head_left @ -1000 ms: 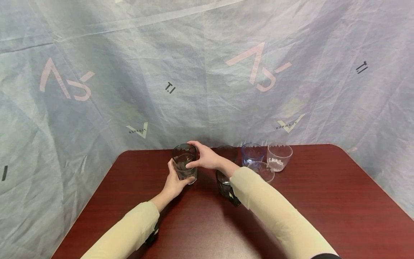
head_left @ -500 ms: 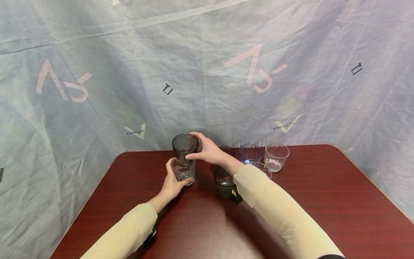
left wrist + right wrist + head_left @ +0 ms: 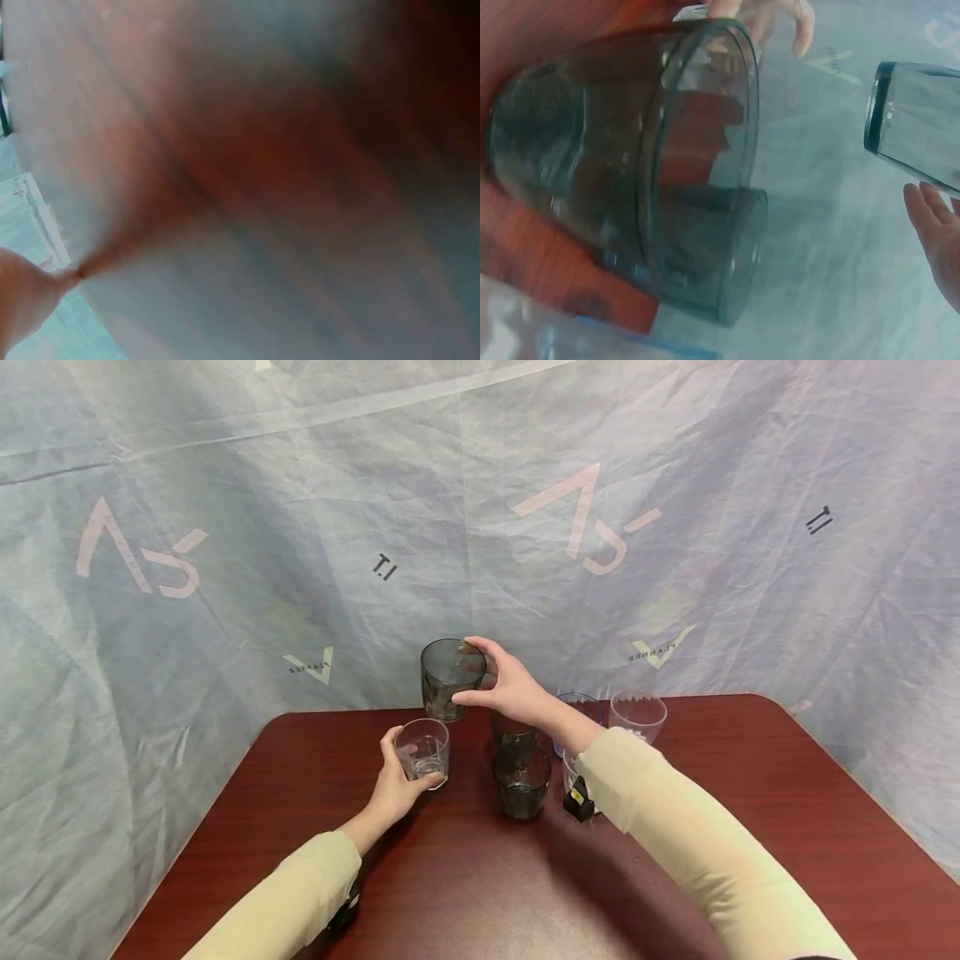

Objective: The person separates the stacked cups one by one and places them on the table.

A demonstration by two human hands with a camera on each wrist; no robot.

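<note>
My left hand point(image 3: 393, 789) grips a clear glass tumbler point(image 3: 422, 745) around its side, low over the left part of the table. The left wrist view is mostly blurred, with the thumb point(image 3: 30, 296) beside the clear tumbler's edge point(image 3: 31, 202). Higher up and slightly to the right, my right hand point(image 3: 513, 685) pinches a smoked glass tumbler point(image 3: 442, 681) between thumb and fingers. It hangs upright above and behind the clear one, apart from it. In the right wrist view the held smoked tumbler point(image 3: 919, 112) shows at the right edge, partly cut off.
Two smoked tumblers stand mid-table, a front one point(image 3: 521, 789) and one behind point(image 3: 513, 727). To their right are a blue-tinted tumbler point(image 3: 573, 706) and clear ones, such as the rear right one point(image 3: 637, 710), partly covered by the right arm. A grey cloth point(image 3: 465, 527) hangs behind the red-brown table point(image 3: 465, 893).
The smoked tumbler has come up out of the clear tumbler and moved up and to the right in my right hand. My left hand keeps hold of the clear tumbler, nearly in place.
</note>
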